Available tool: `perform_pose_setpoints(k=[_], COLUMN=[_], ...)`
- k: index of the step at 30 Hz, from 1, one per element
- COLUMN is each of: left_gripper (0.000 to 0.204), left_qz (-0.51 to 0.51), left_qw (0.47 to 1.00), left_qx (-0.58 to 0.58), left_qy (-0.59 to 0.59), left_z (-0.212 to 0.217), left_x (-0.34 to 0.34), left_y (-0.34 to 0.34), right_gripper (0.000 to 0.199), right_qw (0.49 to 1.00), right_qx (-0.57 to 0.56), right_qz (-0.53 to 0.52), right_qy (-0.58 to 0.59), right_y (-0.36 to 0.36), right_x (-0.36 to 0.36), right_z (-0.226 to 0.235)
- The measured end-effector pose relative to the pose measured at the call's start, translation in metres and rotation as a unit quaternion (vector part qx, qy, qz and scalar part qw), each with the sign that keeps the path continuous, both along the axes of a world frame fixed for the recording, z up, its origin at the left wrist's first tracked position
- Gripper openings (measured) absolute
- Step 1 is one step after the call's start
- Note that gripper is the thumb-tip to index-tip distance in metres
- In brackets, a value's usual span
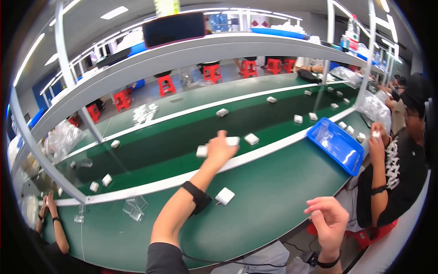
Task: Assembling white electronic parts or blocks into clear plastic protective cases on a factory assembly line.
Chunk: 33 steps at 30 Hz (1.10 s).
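My left hand (220,148) reaches far forward over the dark green conveyor belt (173,137), a black band on its wrist. A white square block (232,140) shows at its fingertips and another white block (201,150) lies at its thumb side. The hand is blurred, so I cannot tell whether it grips either one. Behind my left forearm, a white charger-like block (224,196) lies on the green worktable (273,205). My right hand (328,219) hovers at the table's near edge, fingers loosely curled and apart, holding nothing.
Several white blocks ride the belt. A blue tray (337,146) sits at the right, in front of a seated person in a black shirt (401,169). Clear plastic cases (134,208) lie at the left. Another person's hands (48,205) and a metal frame post (50,160) are far left.
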<state>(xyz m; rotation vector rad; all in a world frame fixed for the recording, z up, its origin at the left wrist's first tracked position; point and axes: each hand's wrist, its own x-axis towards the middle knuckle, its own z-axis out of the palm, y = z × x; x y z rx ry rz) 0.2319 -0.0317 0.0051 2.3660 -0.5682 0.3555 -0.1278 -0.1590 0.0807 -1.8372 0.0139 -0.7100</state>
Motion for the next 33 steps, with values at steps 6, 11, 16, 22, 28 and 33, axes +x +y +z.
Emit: perform_pose_setpoints(k=[6,11,16,22,28,33], left_gripper=[0.067,0.064,0.054,0.041,0.03,0.04], left_qz=[-0.184,-0.13,-0.061,0.274,0.21,0.252], left_qw=[0.957,0.965,0.993,0.933,0.956,0.967], left_qx=[-0.089,0.005,0.06,0.228,0.17,0.036], left_qy=[-0.205,-0.225,-0.081,-0.049,-0.111,-0.027], left_z=[0.073,0.066,0.077,-0.012,-0.044,-0.04], left_x=[-0.195,-0.243,-0.238,-0.195,-0.212,-0.203], left_y=[0.05,0.101,0.179,0.306,0.313,0.332], right_gripper=[0.044,0.04,0.027,0.024,0.026,0.027], right_qw=[0.967,0.901,0.898,0.914,0.923,0.931], right_qx=[0.252,0.42,0.422,0.381,0.362,0.352], right_qz=[0.032,0.111,0.121,0.135,0.126,0.089], right_qy=[-0.013,0.005,0.006,0.02,0.043,0.046], right_y=[0.063,0.117,0.107,0.106,0.103,0.111], right_x=[0.062,0.067,0.057,0.043,0.038,0.037], right_z=[-0.04,-0.051,-0.052,-0.054,-0.059,-0.063])
